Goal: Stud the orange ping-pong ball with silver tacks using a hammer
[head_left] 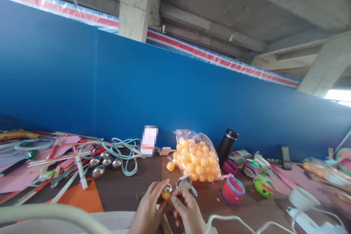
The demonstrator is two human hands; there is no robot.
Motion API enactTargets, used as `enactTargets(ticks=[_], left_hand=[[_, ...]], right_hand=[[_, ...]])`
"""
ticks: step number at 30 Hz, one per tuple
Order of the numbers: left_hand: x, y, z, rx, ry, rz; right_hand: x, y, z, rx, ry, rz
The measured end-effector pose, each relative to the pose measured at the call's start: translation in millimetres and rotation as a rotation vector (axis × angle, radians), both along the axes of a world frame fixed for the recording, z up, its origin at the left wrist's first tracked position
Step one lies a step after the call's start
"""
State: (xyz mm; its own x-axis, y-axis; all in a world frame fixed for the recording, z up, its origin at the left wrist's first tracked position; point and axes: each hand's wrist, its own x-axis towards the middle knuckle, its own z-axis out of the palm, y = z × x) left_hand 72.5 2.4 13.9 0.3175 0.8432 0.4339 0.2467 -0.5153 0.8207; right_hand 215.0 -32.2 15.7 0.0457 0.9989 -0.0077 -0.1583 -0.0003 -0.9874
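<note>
Two bare hands meet at the bottom centre, above the dark brown wooden table (128, 190). Left hand (148, 210) pinches a small orange plastic ball (166, 192) between thumb and fingertips; a shiny silver patch, likely tape or foil, sits on the ball's upper side. Right hand (188, 212) has its fingers curled together, thumb and forefinger pressed onto that silver patch at the ball's right edge. Just behind the right hand lies a roll of silver tape (186, 184), partly hidden, touching or nearly touching the knuckles; cannot tell which. Farther back, a clear plastic bag of orange balls (197, 162) stands on the table, one loose orange ball (170, 166) beside its left edge. Four silver egg-shaped balls (105, 164) lie to the left, near a pale blue coiled cord (124, 151). A black cylindrical flask (227, 146) leans right of the bag; a red-and-blue tape roll (233, 190) sits near the right hand. Judged step: covering the ball in silver, early, most of the orange exposed. Next move likely calls for rotating the ball in the left pinch while the right smooths the strip flat without creasing.
</note>
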Motion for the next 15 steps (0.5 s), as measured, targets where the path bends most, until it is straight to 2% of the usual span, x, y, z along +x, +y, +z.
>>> enactTargets(ticks=[15], left_hand=[[0.6, -1.1, 1.5, 0.015, -0.017, 0.007]], right_hand=[[0.0, 0.1, 0.7, 0.007, -0.052, -0.004]])
